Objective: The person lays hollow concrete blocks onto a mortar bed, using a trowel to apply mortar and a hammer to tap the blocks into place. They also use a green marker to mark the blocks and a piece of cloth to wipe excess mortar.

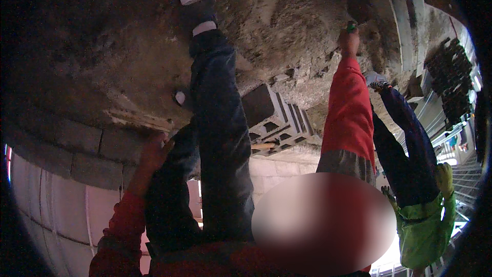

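Here's the green object (351, 26), upper right of the frame, poking out of the right hand (350, 45): perhaps a tool's handle, but too small and dark to be sure. That hand is curled round it at the end of a red sleeve, low over the dirt ground (287, 25); whether the far end touches the soil, I can't tell. The left hand (154, 153), at left of centre, sits beside the bent knee of the dark trousers (220, 123), nothing visible in its grip, and it's too dim to say how far its fingers are open

Judging by the reach, the step in hand is close work at ground level, one-handed, and the next move calls for a firm grip and a clear look at that spot

Now the surface: brown, rough, lumpy, with pale rubble toward the middle and long pale strips (397, 20) curving down the upper right. Hollow concrete blocks (261, 103) sit at the centre, cavities showing. Out to the left runs a grey block wall (82, 149), with pale panels (59, 200) at lower left. Far right, a dark stack (448, 79), and below it a co-worker in a green top (423, 228), appearing upside down against bright light
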Tool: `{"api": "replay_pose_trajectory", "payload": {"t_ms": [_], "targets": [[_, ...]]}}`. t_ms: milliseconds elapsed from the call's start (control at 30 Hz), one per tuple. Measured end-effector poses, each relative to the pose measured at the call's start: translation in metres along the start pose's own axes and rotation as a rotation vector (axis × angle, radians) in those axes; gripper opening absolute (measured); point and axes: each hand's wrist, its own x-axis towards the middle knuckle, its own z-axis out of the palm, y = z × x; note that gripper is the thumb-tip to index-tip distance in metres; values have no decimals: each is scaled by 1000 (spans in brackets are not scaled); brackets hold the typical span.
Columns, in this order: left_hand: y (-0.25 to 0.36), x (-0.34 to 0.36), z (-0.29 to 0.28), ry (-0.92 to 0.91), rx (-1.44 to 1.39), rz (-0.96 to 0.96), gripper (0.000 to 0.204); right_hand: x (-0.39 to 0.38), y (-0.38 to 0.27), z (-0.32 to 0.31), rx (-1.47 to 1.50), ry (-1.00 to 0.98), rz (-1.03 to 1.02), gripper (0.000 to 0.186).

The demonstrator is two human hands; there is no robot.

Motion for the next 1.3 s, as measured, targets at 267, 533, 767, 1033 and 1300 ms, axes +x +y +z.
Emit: {"api": "replay_pose_trajectory", "payload": {"t_ms": [267,533,767,1033,1300], "targets": [[19,-3,-7,-4,-42,-90,24,-144,-27,86,3,-33,93,50],[3,-13,-2,20,-81,-100,27,-184,-28,102,194,-111,656,35],[3,1,-7,-7,-24,-21,26,-199,-35,152,459,-42,438,25],[-4,-2,-3,-22,5,-42,26,-269,-23,119,832,-135,901,26],[-13,-7,-9,-35,-35,-92,26,-186,-31,162,804,-283,696,31]]}}
